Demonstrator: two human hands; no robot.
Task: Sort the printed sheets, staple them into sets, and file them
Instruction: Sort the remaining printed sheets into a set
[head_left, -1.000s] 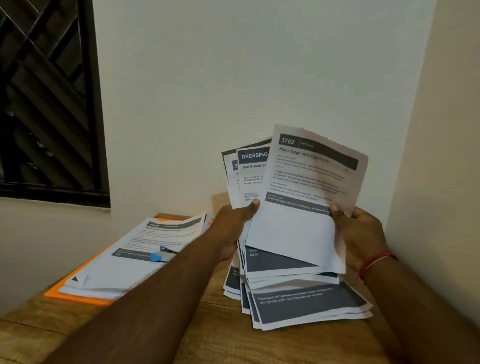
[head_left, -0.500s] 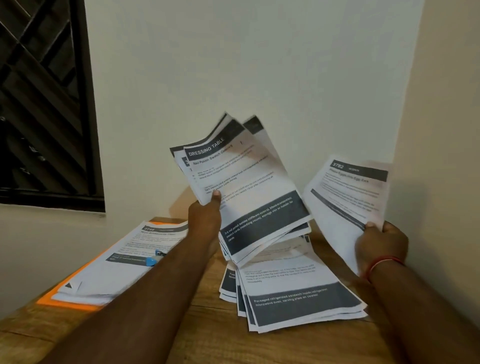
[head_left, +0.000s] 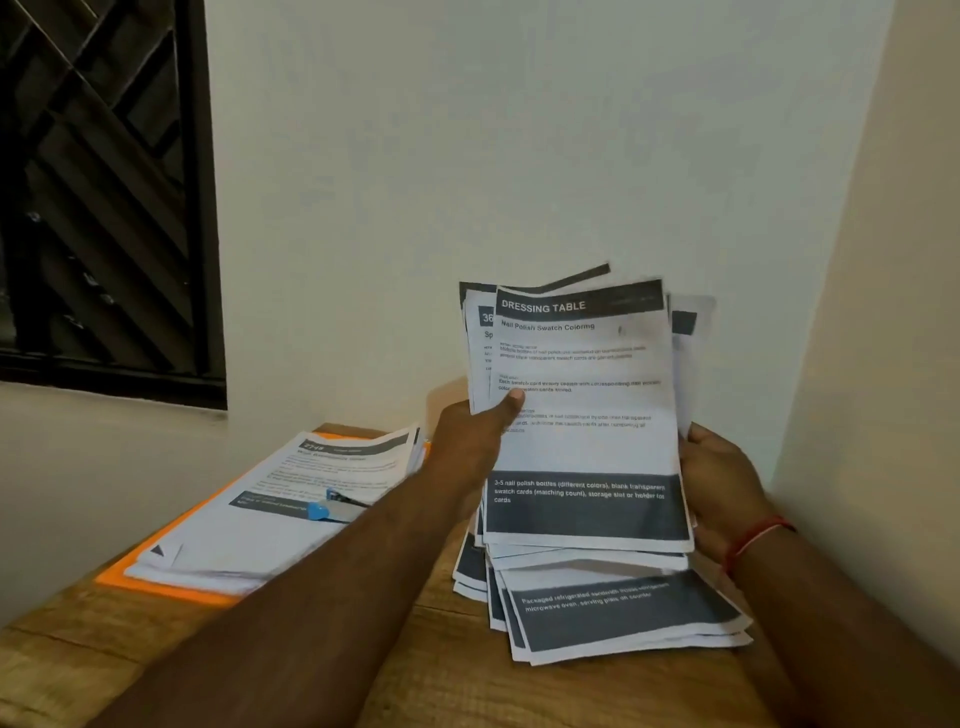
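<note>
While you hold the bundle of printed sheets (head_left: 587, 555) upright before the wall (head_left: 519, 130), your left hand (head_left: 467, 441) grips its left edge, thumb (head_left: 511, 402) pressed on the front page (head_left: 587, 364) headed DRESSING TABLE. Your right hand (head_left: 719, 483) clasps the right edge, most fingers hidden behind the paper. Below the bundle, a loose pile of sheets (head_left: 623, 613) lies fanned on the wooden table (head_left: 363, 665). Further left, a second pile (head_left: 249, 540) rests on an orange folder (head_left: 171, 587), with a blue-tipped stapler (head_left: 332, 506) on top.
</note>
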